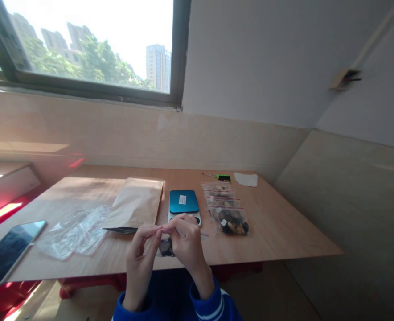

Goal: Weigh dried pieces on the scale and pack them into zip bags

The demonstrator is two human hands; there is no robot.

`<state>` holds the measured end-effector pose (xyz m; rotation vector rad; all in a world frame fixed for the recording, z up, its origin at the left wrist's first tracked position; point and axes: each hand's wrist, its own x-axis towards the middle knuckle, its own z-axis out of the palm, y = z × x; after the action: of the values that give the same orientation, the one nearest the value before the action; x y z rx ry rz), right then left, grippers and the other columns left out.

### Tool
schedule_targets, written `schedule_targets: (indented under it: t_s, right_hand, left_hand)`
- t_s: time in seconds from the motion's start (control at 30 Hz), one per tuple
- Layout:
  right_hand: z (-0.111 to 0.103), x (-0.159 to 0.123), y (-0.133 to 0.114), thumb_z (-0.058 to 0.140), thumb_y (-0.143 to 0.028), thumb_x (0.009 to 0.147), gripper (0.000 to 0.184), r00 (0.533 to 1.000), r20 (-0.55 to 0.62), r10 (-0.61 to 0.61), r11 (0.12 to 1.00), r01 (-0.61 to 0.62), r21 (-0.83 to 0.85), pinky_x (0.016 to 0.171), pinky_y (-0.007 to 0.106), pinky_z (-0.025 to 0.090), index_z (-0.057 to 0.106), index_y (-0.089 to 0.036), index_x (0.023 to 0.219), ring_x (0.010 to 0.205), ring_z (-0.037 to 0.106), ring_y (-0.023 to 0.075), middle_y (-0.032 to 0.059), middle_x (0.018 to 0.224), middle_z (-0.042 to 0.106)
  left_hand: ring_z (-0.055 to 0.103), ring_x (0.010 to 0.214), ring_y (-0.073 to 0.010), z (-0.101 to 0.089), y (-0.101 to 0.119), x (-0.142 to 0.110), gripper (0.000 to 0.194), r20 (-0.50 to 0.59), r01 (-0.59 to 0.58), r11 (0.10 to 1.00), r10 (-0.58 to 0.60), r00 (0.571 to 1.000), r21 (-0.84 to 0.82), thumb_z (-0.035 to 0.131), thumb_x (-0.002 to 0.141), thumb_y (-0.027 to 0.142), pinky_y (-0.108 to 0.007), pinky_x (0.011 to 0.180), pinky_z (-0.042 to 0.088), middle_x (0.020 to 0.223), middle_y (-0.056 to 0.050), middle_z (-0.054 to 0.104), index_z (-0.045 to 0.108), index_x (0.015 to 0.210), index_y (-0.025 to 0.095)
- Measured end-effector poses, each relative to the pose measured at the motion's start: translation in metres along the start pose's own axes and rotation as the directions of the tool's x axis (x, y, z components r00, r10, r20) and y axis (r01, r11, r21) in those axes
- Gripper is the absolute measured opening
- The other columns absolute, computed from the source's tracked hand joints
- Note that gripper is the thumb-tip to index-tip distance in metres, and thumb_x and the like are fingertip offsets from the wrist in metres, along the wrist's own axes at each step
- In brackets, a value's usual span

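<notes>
My left hand (143, 254) and my right hand (185, 243) meet near the table's front edge, thumbs and forefingers pinched together. Between them they hold the top of a clear zip-lock bag (166, 247) with dark pieces inside; the hands hide most of it. Just behind the fingers stands a small digital scale (184, 201) with a blue plate and a white label, its front partly covered by my right hand. To the right, several filled zip-lock bags (233, 222) lie overlapped in a row, with dark and tan dried pieces in them.
Left of the scale lies a brown paper pouch (135, 203), then a heap of clear plastic bags (78, 232) and a phone (10, 252) at the left edge. A screwdriver (222, 177) and a white paper (246, 179) lie at the back, near the wall.
</notes>
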<state>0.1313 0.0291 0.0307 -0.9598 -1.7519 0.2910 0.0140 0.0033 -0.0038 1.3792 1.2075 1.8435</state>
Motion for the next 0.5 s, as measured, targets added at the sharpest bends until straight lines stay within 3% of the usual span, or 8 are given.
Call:
schedule_targets:
  t_s: [0.1, 0.3, 0.5]
  right_hand:
    - [0.002, 0.001, 0.001, 0.053, -0.011, 0.087, 0.026, 1.0, 0.012, -0.01, 1.0, 0.01, 0.005, 0.072, 0.031, 0.039, 0.065, -0.023, 0.068, 0.07, 0.06, 0.0169, 0.0004, 0.069, 0.069]
    - [-0.005, 0.004, 0.015, 0.058, -0.028, 0.091, 0.016, 0.978, 0.209, 0.007, 1.0, -0.005, -0.01, 0.074, 0.029, 0.041, 0.07, -0.025, 0.081, 0.074, 0.064, 0.0163, -0.0016, 0.074, 0.073]
    - [-0.005, 0.0, 0.024, 0.052, -0.015, 0.092, 0.029, 0.979, 0.203, -0.006, 0.997, 0.021, -0.075, 0.074, 0.03, 0.04, 0.073, -0.027, 0.076, 0.065, 0.062, 0.0151, -0.0026, 0.073, 0.075]
  left_hand:
    - [0.064, 0.087, -0.019, 0.001, -0.002, 0.0, 0.013, -0.011, 0.011, 1.0, -0.011, 1.0, -0.004, 0.064, 0.083, 0.032, -0.029, 0.075, 0.052, 0.087, -0.003, 0.068, 0.067, 0.087, 0.021]
    - [0.063, 0.088, -0.0174, -0.005, -0.004, 0.003, 0.012, -0.069, -0.013, 0.997, 0.019, 0.997, 0.079, 0.063, 0.083, 0.032, -0.027, 0.077, 0.052, 0.089, -0.002, 0.065, 0.066, 0.087, 0.022]
    - [0.066, 0.078, -0.018, -0.005, -0.004, 0.005, 0.022, -0.046, 0.113, 0.993, -0.111, 0.993, 0.037, 0.063, 0.081, 0.042, -0.026, 0.067, 0.053, 0.082, -0.002, 0.067, 0.063, 0.085, 0.02]
